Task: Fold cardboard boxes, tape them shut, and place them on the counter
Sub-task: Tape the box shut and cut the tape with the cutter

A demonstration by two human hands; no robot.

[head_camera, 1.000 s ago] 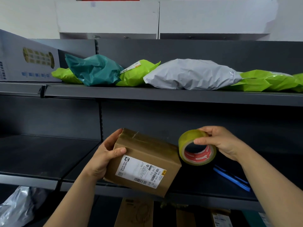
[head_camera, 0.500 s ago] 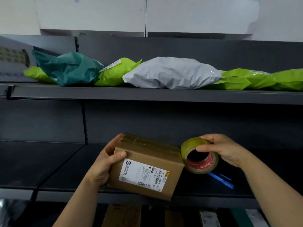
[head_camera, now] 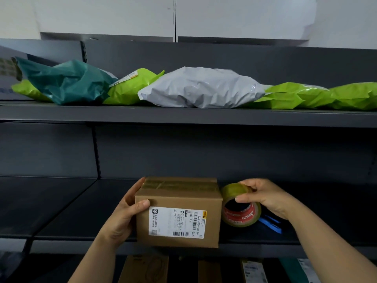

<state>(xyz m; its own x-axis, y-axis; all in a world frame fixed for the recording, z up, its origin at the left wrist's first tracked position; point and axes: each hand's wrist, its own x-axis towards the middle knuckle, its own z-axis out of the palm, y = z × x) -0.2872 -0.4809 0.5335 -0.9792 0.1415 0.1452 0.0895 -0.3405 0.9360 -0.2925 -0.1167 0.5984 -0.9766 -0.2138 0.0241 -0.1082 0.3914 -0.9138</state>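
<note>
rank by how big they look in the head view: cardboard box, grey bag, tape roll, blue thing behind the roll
1. cardboard box and grey bag: about alike; the box is nearer, so unranked.
2. tape roll.
3. blue thing, partly hidden behind the right hand.

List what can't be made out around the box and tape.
Head view: box bottom and back, hidden by its own body and the left hand.
Head view: label small print, too small to read.
Head view: blue item, mostly behind the tape and right hand.
Head view: lower boxes, cut off by the bottom edge.
</note>
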